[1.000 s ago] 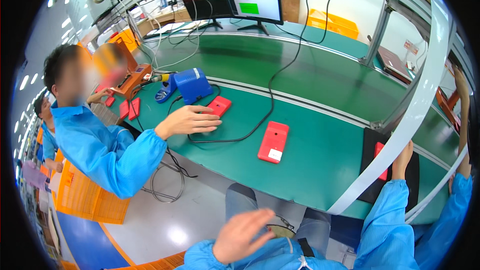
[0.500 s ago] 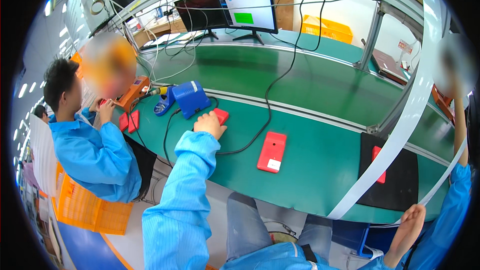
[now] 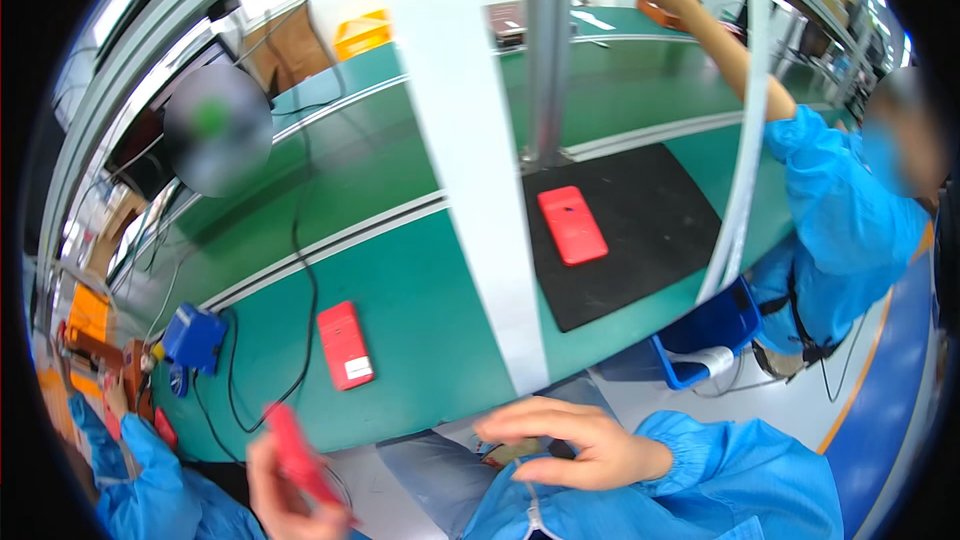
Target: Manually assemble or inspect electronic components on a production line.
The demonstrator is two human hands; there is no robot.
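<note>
**At the near edge of the green surface [image 3: 430, 360], left hand [image 3: 275, 490] grasping a red case [image 3: 300, 460], right hand [image 3: 585, 448] bare**

The left hand is closed around the slim red case, which slants upward and to the left; motion blurs both, so the exact finger placement cannot be told. This hand sits low in the view, left of the body.

The right hand is released and holds nothing. Its fingers reach leftward, lightly bent, with the thumb apart below them. The hand hovers before the torso, its forearm coming in from the right inside a blue sleeve [image 3: 730, 470].

A second red case [image 3: 340, 335], with a white label [image 3: 358, 367], lies on the surface ahead of the left hand. Farther right, a third red case [image 3: 572, 225] rests on a black mat [image 3: 650, 230], past a white strip [image 3: 470, 180].
</note>
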